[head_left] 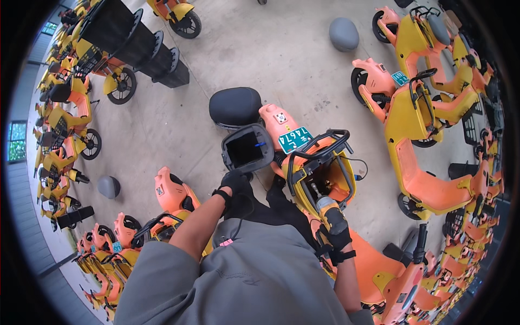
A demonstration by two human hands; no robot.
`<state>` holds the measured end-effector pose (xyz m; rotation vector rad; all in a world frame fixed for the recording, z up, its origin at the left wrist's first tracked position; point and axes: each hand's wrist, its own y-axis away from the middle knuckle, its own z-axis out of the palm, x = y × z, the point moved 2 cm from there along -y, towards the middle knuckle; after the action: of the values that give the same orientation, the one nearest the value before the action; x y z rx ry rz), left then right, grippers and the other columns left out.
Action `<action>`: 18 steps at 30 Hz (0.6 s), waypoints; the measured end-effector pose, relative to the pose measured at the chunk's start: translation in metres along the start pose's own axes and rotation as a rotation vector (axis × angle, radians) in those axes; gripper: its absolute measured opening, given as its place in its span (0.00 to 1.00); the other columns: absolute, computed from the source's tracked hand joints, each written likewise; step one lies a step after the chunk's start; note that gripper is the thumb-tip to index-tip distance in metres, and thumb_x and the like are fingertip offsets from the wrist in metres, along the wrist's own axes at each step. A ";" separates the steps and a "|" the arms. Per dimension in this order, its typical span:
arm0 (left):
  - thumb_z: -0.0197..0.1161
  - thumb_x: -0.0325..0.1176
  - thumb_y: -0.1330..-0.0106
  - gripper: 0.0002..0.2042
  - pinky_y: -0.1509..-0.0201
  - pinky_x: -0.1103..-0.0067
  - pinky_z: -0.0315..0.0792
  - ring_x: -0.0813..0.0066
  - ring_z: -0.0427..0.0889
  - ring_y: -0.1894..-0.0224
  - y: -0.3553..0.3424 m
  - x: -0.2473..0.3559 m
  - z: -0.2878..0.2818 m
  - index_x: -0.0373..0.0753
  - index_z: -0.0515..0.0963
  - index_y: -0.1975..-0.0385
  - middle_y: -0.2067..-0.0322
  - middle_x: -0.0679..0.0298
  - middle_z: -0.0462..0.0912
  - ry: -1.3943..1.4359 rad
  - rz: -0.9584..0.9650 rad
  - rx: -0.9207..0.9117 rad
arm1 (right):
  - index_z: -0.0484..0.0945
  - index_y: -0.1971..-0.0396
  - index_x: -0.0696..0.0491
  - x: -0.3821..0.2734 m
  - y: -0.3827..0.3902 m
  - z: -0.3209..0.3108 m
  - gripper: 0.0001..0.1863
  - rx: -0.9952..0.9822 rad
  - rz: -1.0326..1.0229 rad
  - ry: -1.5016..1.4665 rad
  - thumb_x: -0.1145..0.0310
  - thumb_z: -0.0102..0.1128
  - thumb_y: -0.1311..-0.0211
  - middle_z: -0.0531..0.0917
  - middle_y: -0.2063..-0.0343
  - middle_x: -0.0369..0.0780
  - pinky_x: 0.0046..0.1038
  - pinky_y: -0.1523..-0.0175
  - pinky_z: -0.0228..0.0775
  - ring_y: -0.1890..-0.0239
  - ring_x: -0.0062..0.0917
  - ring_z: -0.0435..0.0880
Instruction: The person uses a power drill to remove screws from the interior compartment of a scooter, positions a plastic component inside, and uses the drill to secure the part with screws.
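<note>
My left hand, in a black glove, is closed at the near edge of a dark grey storage bucket. The bucket's open top faces up, and a small blue item shows inside it. My right hand, also gloved, is wrapped round a yellow and grey cordless drill. Its bit points down into the opened seat area of an orange and yellow scooter with a green plate. A black frame rings that opening. Beside the bucket, a black seat lies on the far side.
Stacked black buckets stand at the far left. Grey seats lie on the concrete floor, one far right and one left. Rows of parked scooters line both sides, with a seatless one to the right.
</note>
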<state>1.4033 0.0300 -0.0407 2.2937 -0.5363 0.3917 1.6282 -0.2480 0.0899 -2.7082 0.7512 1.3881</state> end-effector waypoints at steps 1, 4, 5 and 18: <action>0.54 0.38 0.51 0.12 0.58 0.67 0.71 0.53 0.78 0.64 0.005 -0.002 -0.007 0.38 0.79 0.74 0.71 0.51 0.79 0.069 -0.011 0.043 | 0.75 0.68 0.55 -0.002 -0.002 -0.002 0.09 -0.014 -0.011 0.014 0.71 0.59 0.51 0.79 0.71 0.43 0.31 0.64 0.70 0.67 0.36 0.78; 0.56 0.41 0.50 0.15 0.55 0.69 0.70 0.55 0.77 0.59 0.000 -0.021 -0.002 0.39 0.78 0.68 0.66 0.52 0.79 0.029 -0.045 0.005 | 0.76 0.67 0.55 0.005 0.000 0.000 0.10 -0.015 -0.062 0.087 0.69 0.60 0.50 0.80 0.71 0.42 0.29 0.63 0.71 0.67 0.34 0.79; 0.56 0.41 0.50 0.15 0.55 0.69 0.70 0.55 0.77 0.59 -0.003 -0.024 0.000 0.39 0.78 0.68 0.66 0.52 0.79 0.035 -0.033 0.011 | 0.76 0.67 0.55 0.005 -0.001 0.000 0.11 -0.007 -0.088 0.083 0.69 0.60 0.50 0.80 0.70 0.41 0.28 0.62 0.71 0.67 0.33 0.79; 0.52 0.45 0.49 0.20 0.52 0.67 0.69 0.51 0.75 0.57 0.015 -0.072 -0.016 0.32 0.76 0.68 0.64 0.44 0.77 0.145 -0.331 -0.048 | 0.69 0.53 0.56 0.040 -0.031 0.020 0.23 -0.136 0.129 -0.390 0.79 0.60 0.53 0.75 0.55 0.40 0.23 0.48 0.65 0.52 0.24 0.73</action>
<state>1.3318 0.0508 -0.0521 2.2350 -0.0889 0.3723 1.6458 -0.2328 0.0409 -2.3904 0.8331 1.9818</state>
